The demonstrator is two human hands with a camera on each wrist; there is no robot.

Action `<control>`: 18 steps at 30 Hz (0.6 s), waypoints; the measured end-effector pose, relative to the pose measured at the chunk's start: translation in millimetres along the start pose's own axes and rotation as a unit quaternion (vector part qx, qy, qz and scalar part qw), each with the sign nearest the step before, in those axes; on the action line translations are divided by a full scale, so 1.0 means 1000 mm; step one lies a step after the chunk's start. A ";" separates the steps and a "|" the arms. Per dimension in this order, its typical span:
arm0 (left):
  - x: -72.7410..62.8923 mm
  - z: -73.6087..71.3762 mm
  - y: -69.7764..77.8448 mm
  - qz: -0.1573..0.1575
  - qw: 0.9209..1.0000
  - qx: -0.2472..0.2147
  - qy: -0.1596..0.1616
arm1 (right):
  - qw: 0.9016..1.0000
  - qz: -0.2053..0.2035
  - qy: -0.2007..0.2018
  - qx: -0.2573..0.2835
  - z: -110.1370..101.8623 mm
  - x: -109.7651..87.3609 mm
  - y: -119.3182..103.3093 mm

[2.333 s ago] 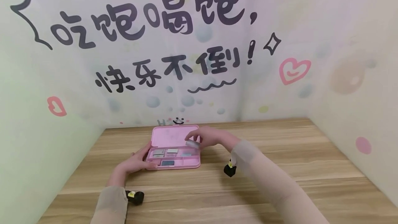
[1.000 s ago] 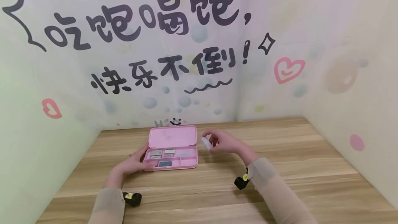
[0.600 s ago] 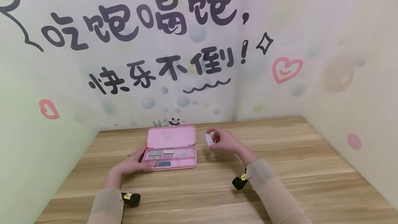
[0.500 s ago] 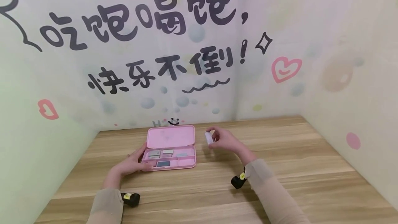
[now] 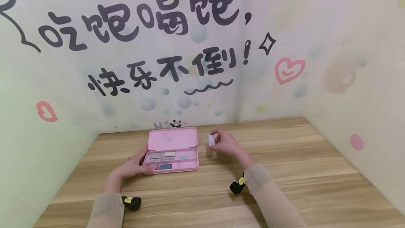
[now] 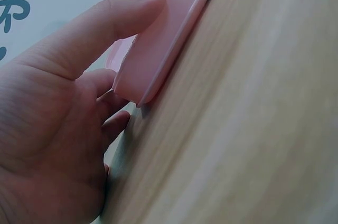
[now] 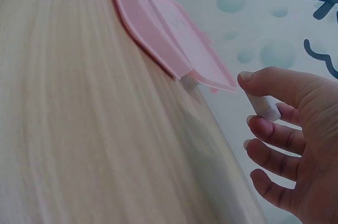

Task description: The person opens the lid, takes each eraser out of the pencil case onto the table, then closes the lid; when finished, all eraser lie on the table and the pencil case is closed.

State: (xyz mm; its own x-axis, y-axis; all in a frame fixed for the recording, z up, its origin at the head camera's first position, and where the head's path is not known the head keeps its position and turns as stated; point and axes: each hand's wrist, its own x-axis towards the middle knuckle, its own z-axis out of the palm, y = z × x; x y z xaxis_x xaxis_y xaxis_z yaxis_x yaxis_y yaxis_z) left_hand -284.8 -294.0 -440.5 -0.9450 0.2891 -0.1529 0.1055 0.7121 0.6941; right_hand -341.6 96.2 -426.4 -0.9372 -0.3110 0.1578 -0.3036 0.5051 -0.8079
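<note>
An opened pink box (image 5: 188,164) with divided compartments lies toward the back of the table, its lid (image 5: 172,139) folded back. My left hand (image 5: 130,168) grips the box's left end, thumb over the front edge and fingers at the side. In the left wrist view, the thumb lies on the pink rim (image 6: 145,68). Right of the box, my right hand (image 5: 227,145) pinches a small white block (image 5: 211,140) between thumb and fingers. The right wrist view shows this block (image 7: 265,109) held off the table, the other fingers loosely bent below.
Several small pieces sit in the box, among them a dark blue-grey block (image 5: 165,166), a pale block (image 5: 169,154) and a flat light-blue piece (image 5: 184,157). A printed cloth wall (image 5: 202,110) rises behind the wooden table (image 5: 190,200).
My right hand has carried the white block from above the box out to its right and turned it more upright. My left hand has stayed on the box; the view has shifted slightly.
</note>
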 end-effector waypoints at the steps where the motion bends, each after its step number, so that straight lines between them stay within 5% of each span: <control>1: 0.000 0.000 0.000 0.000 1.000 0.000 -0.001 | 1.000 0.000 0.000 0.001 0.001 0.000 0.001; 18: 0.001 0.000 -0.001 0.007 1.000 0.002 -0.002 | 0.999 0.026 -0.012 -0.035 0.008 -0.001 0.014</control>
State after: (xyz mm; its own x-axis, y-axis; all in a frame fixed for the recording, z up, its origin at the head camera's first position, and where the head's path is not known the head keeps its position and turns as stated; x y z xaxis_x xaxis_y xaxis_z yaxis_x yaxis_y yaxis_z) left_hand -285.5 -294.6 -441.1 -0.9426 0.3007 -0.1456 0.1196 0.7106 0.6933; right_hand -343.2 97.3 -442.3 -0.9480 -0.3016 0.1020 -0.2665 0.5764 -0.7725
